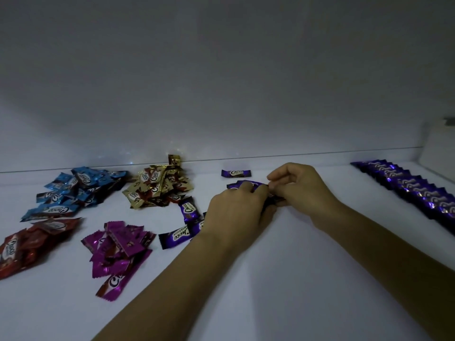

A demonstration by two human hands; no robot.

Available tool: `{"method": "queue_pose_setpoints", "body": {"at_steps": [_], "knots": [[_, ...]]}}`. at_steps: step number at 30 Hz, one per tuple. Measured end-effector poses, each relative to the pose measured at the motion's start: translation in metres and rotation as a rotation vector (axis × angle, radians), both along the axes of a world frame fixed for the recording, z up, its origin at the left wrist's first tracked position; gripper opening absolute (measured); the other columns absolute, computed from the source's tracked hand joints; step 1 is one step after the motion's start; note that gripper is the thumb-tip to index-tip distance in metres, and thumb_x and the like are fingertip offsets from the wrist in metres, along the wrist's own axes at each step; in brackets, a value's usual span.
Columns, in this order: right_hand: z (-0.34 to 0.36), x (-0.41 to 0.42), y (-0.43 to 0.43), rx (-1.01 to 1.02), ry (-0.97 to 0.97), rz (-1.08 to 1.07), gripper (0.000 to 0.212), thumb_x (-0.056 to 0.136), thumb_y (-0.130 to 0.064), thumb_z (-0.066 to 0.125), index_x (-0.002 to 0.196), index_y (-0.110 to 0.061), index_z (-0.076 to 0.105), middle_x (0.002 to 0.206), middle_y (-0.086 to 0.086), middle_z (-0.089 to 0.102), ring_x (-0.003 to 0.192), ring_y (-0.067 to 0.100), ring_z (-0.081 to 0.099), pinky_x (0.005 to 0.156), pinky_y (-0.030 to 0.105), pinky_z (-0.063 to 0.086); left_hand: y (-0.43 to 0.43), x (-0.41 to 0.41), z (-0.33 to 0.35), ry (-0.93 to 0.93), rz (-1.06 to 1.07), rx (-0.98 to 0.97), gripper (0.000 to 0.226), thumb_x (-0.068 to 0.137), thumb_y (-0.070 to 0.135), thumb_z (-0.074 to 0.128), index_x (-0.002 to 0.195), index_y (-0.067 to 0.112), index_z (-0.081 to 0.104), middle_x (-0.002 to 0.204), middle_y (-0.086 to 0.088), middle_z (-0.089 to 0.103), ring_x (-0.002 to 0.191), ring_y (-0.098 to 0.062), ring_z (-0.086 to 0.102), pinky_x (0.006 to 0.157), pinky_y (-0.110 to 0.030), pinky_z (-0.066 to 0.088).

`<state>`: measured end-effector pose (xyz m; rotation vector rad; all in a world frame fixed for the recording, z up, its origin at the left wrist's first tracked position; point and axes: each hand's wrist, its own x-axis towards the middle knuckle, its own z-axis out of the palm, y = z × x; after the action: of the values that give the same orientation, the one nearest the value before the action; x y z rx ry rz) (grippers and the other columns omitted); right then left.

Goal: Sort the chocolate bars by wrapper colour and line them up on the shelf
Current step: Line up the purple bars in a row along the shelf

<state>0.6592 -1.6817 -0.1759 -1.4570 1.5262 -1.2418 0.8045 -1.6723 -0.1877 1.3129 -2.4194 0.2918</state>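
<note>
Gripping a small clutch of held purple bars [234, 185] between them, a person's left hand [236, 212] and right hand [300, 185] meet over the middle of a white shelf [307, 254]. Both hands have their fingers curled. The left wraps over the bars from the near side, while the right pinches their end with thumb and fingertips. How many bars are in the clutch cannot be told.

The shelf carries the stock in colour groups. A blue pile [78, 190] lies at far left near the back wall [221, 94]. A gold pile [157, 188] sits beside it, with one bar propped against the wall. A red pile [32, 242] is at the near left edge of view, and a magenta pile [118, 247] lies just to its right.

Loose purple bars lie just left of the left hand, one upright-angled [189, 210] and another flat [177, 236] partly under the wrist. A single purple bar [235, 173] rests alone near the back wall, beyond the hands.

At far right, a lined-up purple row [406, 190] overlaps bar on bar, running from the back corner toward the viewer alongside the side wall [440, 148]. Bare white shelf lies between that row and the right forearm, and across the near foreground.
</note>
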Motion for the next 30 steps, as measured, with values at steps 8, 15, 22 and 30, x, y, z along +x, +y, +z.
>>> {"method": "queue_pose_setpoints", "body": {"at_steps": [8,15,22,30], "knots": [[0.011,0.006,0.002,-0.049,-0.205,0.086,0.033,0.090,-0.047,0.053,0.098,-0.019,0.068,0.079,-0.006,0.070,0.074,0.009,0.069,0.062,0.022,0.056,-0.001,0.005,0.010,0.352,-0.056,-0.140,0.024,0.099,0.031,0.041,0.104,0.015,0.059,0.085,-0.003,0.068,0.072,-0.029,0.061,0.059,-0.034,0.042],[0.016,0.030,0.014,-0.189,-0.388,0.191,0.018,0.098,-0.023,0.049,0.104,-0.027,0.065,0.096,-0.005,0.072,0.088,0.007,0.069,0.070,0.018,0.053,0.002,0.000,0.016,1.182,-0.026,0.341,0.034,0.099,0.025,0.048,0.072,0.006,0.058,0.064,-0.011,0.063,0.060,-0.018,0.058,0.059,-0.036,0.046],[0.014,0.051,0.022,-0.175,-0.510,0.161,0.024,0.101,-0.017,0.042,0.103,-0.024,0.065,0.102,0.003,0.071,0.093,0.015,0.069,0.079,0.025,0.056,0.016,-0.003,0.023,1.553,-0.172,0.723,0.024,0.093,0.032,0.056,0.080,0.015,0.068,0.063,0.002,0.070,0.055,-0.006,0.066,0.045,-0.012,0.045],[0.034,0.042,0.024,0.020,-0.679,0.153,0.025,0.099,-0.013,0.046,0.112,-0.008,0.066,0.103,0.013,0.069,0.091,0.023,0.067,0.087,0.035,0.054,0.009,0.009,0.022,1.490,-0.092,0.706,0.029,0.087,0.029,0.066,0.064,0.011,0.064,0.052,-0.001,0.062,0.041,-0.007,0.054,0.040,-0.012,0.037]]}}
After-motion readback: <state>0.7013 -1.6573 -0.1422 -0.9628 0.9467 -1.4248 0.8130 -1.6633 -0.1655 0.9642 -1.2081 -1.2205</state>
